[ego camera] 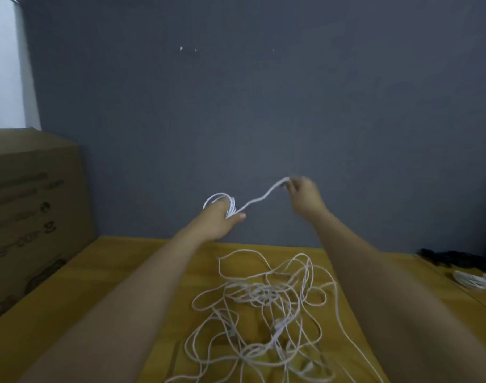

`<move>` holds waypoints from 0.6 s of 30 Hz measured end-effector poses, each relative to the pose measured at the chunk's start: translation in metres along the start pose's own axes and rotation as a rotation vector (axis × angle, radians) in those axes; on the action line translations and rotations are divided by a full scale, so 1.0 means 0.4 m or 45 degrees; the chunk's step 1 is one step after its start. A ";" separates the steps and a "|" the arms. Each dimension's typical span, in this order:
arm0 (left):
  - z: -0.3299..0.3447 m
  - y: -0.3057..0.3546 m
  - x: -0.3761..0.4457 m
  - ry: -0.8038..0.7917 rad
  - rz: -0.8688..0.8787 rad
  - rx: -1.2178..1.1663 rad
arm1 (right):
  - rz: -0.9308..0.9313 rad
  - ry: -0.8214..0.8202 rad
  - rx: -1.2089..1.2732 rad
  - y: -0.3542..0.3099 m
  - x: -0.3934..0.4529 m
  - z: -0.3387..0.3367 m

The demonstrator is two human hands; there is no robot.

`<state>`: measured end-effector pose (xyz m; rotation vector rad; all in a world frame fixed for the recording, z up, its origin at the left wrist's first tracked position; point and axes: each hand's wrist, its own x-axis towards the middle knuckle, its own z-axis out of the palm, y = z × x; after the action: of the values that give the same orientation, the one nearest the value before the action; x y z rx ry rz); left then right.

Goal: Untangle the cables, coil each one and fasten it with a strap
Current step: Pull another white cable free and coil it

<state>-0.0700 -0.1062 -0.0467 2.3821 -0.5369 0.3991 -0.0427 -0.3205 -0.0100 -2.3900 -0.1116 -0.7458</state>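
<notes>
Grey wall (236,106) behind yellow table (126,272). White cable (259,199) held in air above table: coiled loops wrapped round left hand (219,219), fingers curled through coil; free end stretched to right hand (305,194), fingers pinching it. Tangled cables (264,305) lie on table below both forearms. Cardboard box (29,211) at left. Dark items (451,258) at far right edge, blurred.

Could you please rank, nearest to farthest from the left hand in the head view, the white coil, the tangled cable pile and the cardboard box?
1. White coil: looped around the left hand itself.
2. Tangled cable pile: on the table below, slightly right.
3. Cardboard box: far left.
</notes>
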 end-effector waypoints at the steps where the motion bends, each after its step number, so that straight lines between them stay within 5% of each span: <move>1: -0.010 0.013 0.022 0.103 0.019 -0.093 | -0.070 0.163 0.214 -0.042 0.039 -0.025; 4: -0.038 0.064 0.071 0.285 0.089 -0.260 | -0.151 0.365 0.492 -0.111 0.087 -0.050; 8: -0.037 0.066 0.054 0.142 0.034 -0.253 | 0.058 0.023 0.370 -0.031 0.025 -0.010; 11: -0.043 0.046 0.015 0.098 -0.037 -0.267 | 0.099 -0.006 0.356 0.016 -0.050 -0.001; 16: -0.056 0.039 -0.061 0.175 -0.054 -0.210 | -0.355 -0.321 -0.877 0.046 -0.189 -0.004; 18: -0.053 0.054 -0.092 0.207 -0.034 -0.244 | -0.549 -0.407 -0.975 0.037 -0.266 0.002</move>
<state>-0.1153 -0.0974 -0.0345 2.1490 -0.4475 0.5019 -0.1275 -0.3213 -0.0759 -3.2679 -0.5794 -0.6594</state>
